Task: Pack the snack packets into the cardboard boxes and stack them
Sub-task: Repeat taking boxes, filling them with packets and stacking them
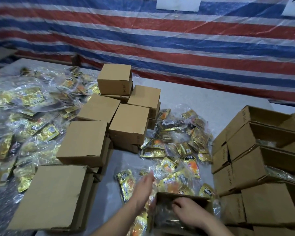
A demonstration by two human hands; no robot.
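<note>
- Lying loose on the grey worktop (186, 92), the snack packets (179, 145) are seen as small glossy pouches in gold, black and orange, many of them inside clear plastic wrap that throws glare.
- One heap of packets is spread at the centre of the view, between the closed boxes at 10 o'clock and the open boxes at 3 o'clock; a larger heap (24, 120) is piled at 9 o'clock.
- An open cardboard box (182, 198) is placed at 6 o'clock, its far wall touching the nearest packets; dark wrapped contents are seen inside, too blurred to be made out.
- The right hand (186, 209) is lowered into that box with its fingers curled down onto the contents; whether anything is pinched cannot be told.
- The left hand (146, 183) is stretched out just beside the box at its 10 o'clock, fingers straight and motion-blurred, laid on the packets; nothing is seen to be gripped.
- Closed brown boxes (92, 138) are stacked in uneven piles from 7 o'clock up to 12 o'clock, the farthest (114, 79) being set highest.
- Open-topped boxes (255, 160) are stacked in a stepped row at 3 o'clock, packets being glimpsed in some of them.
- A red, white and blue striped tarpaulin (160, 40) is hung behind the worktop.
</note>
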